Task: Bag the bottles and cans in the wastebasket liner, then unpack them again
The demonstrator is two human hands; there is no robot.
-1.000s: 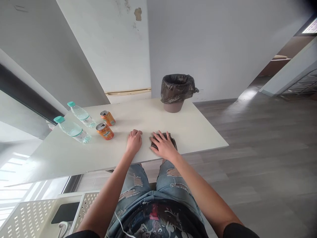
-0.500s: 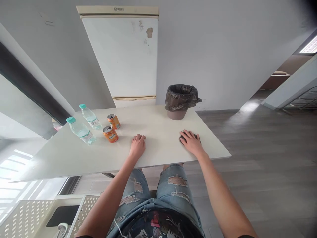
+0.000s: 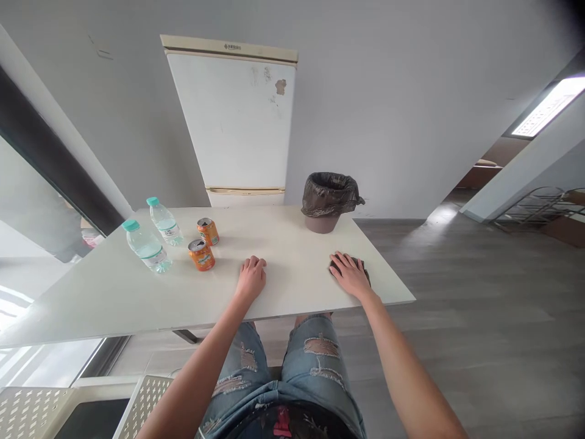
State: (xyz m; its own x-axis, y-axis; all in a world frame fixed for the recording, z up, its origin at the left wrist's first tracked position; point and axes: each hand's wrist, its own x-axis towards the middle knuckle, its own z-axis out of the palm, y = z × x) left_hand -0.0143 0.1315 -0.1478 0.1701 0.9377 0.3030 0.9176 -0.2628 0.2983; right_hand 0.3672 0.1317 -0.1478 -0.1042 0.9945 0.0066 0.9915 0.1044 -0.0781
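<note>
On the white table, my right hand covers a dark crumpled cloth, its fingers draped over it. Most of the cloth is hidden under the palm. My left hand rests near the front edge with its fingers loosely curled; nothing shows in it. To its left are two orange drink cans, a nearer one and a farther one, both upright. Beyond the cans stand two clear bottles with teal caps, a nearer bottle and a farther bottle.
A small bin lined with a black bag stands at the table's far right. Behind the table are a white fridge and a grey wall. A pale perforated basket sits at the lower left, below table height.
The view has tilted and shifted slightly, so the scene sits a little lower. Both hands keep nearly the same places on the table, and the cans, bottles and bin have not moved.
</note>
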